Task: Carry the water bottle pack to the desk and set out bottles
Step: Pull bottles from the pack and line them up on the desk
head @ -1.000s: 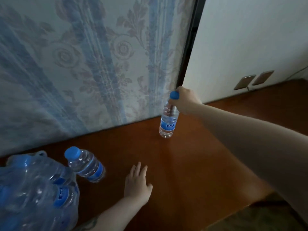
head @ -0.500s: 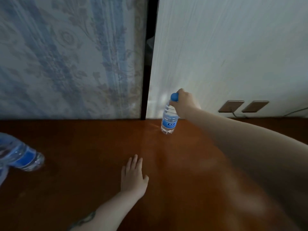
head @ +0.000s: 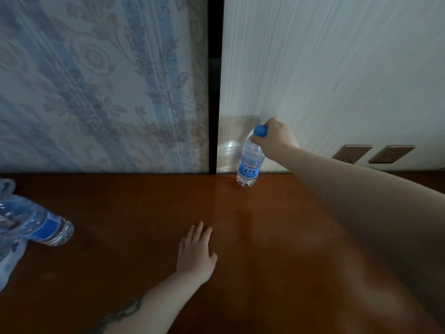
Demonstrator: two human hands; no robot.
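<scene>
A clear water bottle (head: 249,161) with a blue cap and blue label stands upright at the far edge of the brown wooden desk (head: 134,213), close to the white wall. My right hand (head: 274,138) is closed around its neck just under the cap. My left hand (head: 196,255) lies flat on the desk, palm down, fingers apart, holding nothing. At the left edge lies the plastic-wrapped water bottle pack (head: 9,242), with one bottle (head: 45,227) sticking out of it on its side.
A patterned blue and grey fabric panel (head: 101,80) stands behind the desk on the left, a white panelled wall (head: 337,68) on the right, with a dark gap between them. Two brown wall sockets (head: 373,153) sit low on the wall, right of the bottle.
My right hand has carried the bottle farther back to the wall and lowered its base onto the desk. The view has swung right, so the pack slid to the left edge. My left hand stayed flat.
</scene>
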